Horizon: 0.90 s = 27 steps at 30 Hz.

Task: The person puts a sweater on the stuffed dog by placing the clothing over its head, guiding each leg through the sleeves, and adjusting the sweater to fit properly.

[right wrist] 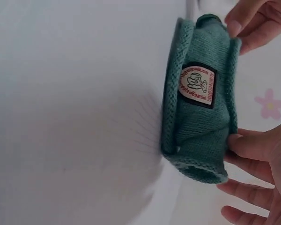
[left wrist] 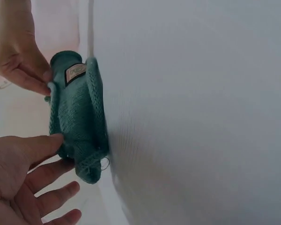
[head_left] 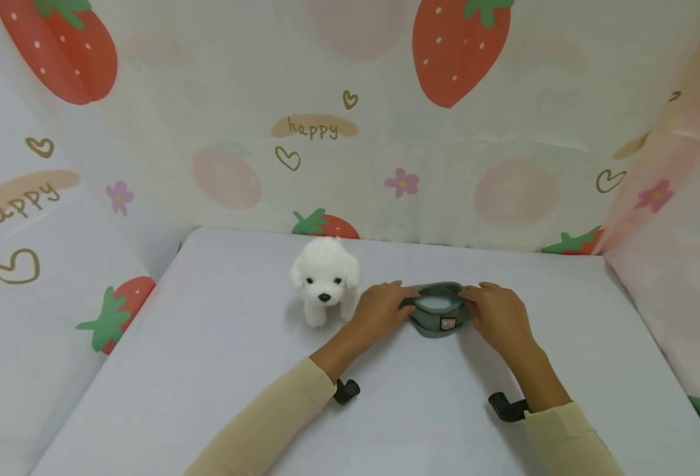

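Note:
A small green knitted garment point(head_left: 429, 322) with rolled edges and a patch stands on the white table, its upper opening spread between both hands. My left hand point(head_left: 382, 309) pinches the left side of its upper rim between thumb and forefinger; its other fingers are spread, as the left wrist view shows. On the opposite side my right hand point(head_left: 500, 317) pinches the rim in the same way. The right wrist view shows the patch point(right wrist: 197, 85) with a dark border and a small open cuff point(right wrist: 201, 172) near the right fingers. The garment's back is mostly hidden.
A white plush dog point(head_left: 324, 277) stands upright just left of my left hand, facing forward. The white tabletop point(head_left: 207, 370) meets a strawberry-printed backdrop point(head_left: 338, 185) behind and at both sides. A black wrist mount point(head_left: 507, 406) sits under the right wrist, another point(head_left: 347, 391) under the left.

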{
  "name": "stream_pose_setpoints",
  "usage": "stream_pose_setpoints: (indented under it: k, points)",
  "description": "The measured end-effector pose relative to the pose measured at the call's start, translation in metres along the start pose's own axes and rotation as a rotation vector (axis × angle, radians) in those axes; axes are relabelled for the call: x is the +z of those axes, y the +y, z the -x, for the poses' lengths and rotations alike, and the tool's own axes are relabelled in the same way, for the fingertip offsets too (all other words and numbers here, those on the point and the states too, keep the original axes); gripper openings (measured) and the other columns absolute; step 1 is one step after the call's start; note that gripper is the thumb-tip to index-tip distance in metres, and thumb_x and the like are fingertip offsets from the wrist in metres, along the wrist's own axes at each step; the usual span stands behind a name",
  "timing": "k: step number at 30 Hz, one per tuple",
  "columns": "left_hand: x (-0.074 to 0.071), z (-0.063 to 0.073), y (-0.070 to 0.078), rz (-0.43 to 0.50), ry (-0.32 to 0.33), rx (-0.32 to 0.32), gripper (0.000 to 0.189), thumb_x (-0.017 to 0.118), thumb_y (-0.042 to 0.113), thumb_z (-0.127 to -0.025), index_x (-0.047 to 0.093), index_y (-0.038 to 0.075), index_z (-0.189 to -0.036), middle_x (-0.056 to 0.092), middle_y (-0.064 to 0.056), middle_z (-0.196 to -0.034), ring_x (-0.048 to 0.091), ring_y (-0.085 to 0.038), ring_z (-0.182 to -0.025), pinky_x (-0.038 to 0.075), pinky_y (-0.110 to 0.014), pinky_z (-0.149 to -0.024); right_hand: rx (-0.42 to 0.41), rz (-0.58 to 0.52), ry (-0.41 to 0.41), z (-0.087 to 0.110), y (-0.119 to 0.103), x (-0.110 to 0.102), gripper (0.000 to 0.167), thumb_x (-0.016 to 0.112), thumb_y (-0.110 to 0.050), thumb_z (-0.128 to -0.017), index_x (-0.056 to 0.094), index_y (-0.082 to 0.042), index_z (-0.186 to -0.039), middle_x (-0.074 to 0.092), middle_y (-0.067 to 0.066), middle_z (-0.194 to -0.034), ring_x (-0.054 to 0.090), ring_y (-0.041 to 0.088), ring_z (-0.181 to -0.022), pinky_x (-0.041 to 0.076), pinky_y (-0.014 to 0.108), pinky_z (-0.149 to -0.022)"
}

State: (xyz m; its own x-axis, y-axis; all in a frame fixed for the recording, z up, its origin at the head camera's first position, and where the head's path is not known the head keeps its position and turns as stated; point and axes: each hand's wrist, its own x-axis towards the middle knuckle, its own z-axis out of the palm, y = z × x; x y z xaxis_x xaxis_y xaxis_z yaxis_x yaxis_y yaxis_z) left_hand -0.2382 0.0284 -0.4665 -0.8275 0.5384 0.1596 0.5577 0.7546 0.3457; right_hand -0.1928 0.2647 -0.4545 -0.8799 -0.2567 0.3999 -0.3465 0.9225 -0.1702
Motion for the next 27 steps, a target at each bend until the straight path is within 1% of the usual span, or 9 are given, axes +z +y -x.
stream_pose_setpoints:
  k: [4,7,12,14,16,20,23,27]
  points:
    - [0.003,-0.001,0.0,-0.032,0.063,-0.019,0.023,0.072,0.029,-0.096,0.077,0.025,-0.118,0.074,0.005,-0.118,0.069,-0.017,-0.107,0.055,-0.032,-0.085,0.01,-0.011,0.063,0.001,-0.001,0.001,0.018,0.081,-0.002,-0.083,0.08,-0.005,-0.101,0.076,0.017,-0.098,0.071,0.041,-0.094,0.057,0.057,-0.075]
    - [0.002,0.001,0.002,-0.032,0.11,-0.013,0.021,0.073,0.028,-0.095,0.078,0.025,-0.115,0.074,0.005,-0.116,0.07,-0.016,-0.102,0.056,-0.031,-0.082,0.016,-0.024,0.102,0.001,-0.002,0.0,0.016,0.081,-0.003,-0.084,0.08,-0.006,-0.099,0.076,0.017,-0.096,0.071,0.041,-0.095,0.057,0.057,-0.073]
    - [-0.005,0.005,0.009,0.016,0.183,0.006,0.018,0.075,0.025,-0.094,0.08,0.022,-0.11,0.076,0.005,-0.11,0.072,-0.016,-0.097,0.057,-0.03,-0.079,0.022,-0.055,0.173,0.004,-0.007,-0.012,0.016,0.081,0.0,-0.082,0.081,-0.006,-0.097,0.076,0.017,-0.095,0.071,0.042,-0.094,0.058,0.058,-0.067]
    - [-0.008,0.007,0.013,0.052,0.215,0.02,0.016,0.076,0.023,-0.093,0.081,0.02,-0.108,0.077,0.007,-0.105,0.072,-0.013,-0.094,0.056,-0.027,-0.078,0.039,-0.065,0.177,0.005,-0.011,-0.019,0.016,0.08,-0.001,-0.083,0.081,-0.006,-0.098,0.076,0.018,-0.097,0.072,0.042,-0.09,0.057,0.056,-0.065]
    - [-0.013,0.009,0.017,0.092,0.248,0.04,0.015,0.076,0.02,-0.092,0.081,0.019,-0.106,0.077,0.006,-0.105,0.072,-0.011,-0.096,0.056,-0.025,-0.08,0.055,-0.065,0.178,0.006,-0.014,-0.027,0.017,0.08,-0.002,-0.084,0.081,-0.006,-0.1,0.075,0.02,-0.099,0.071,0.041,-0.086,0.057,0.054,-0.061]
    - [-0.026,0.014,0.025,0.168,0.318,0.1,0.014,0.078,0.015,-0.091,0.081,0.014,-0.104,0.076,0.005,-0.106,0.071,-0.008,-0.099,0.055,-0.02,-0.083,0.069,-0.066,0.206,0.005,-0.025,-0.044,0.02,0.079,-0.002,-0.084,0.08,-0.005,-0.104,0.075,0.02,-0.102,0.071,0.04,-0.08,0.055,0.051,-0.056]
    - [-0.042,0.02,0.033,0.192,0.359,0.136,0.014,0.078,0.012,-0.09,0.08,0.012,-0.104,0.076,0.003,-0.106,0.071,-0.009,-0.1,0.054,-0.019,-0.084,0.055,-0.067,0.26,0.004,-0.034,-0.057,0.021,0.08,-0.002,-0.084,0.08,-0.004,-0.106,0.075,0.018,-0.104,0.072,0.038,-0.082,0.054,0.049,-0.054]
    - [-0.065,0.03,0.044,0.213,0.422,0.175,0.015,0.078,0.009,-0.09,0.08,0.009,-0.105,0.076,0.001,-0.107,0.07,-0.012,-0.103,0.055,-0.022,-0.088,0.034,-0.074,0.347,0.002,-0.047,-0.074,0.02,0.08,-0.002,-0.085,0.08,-0.004,-0.105,0.076,0.015,-0.106,0.072,0.035,-0.084,0.05,0.044,-0.052]
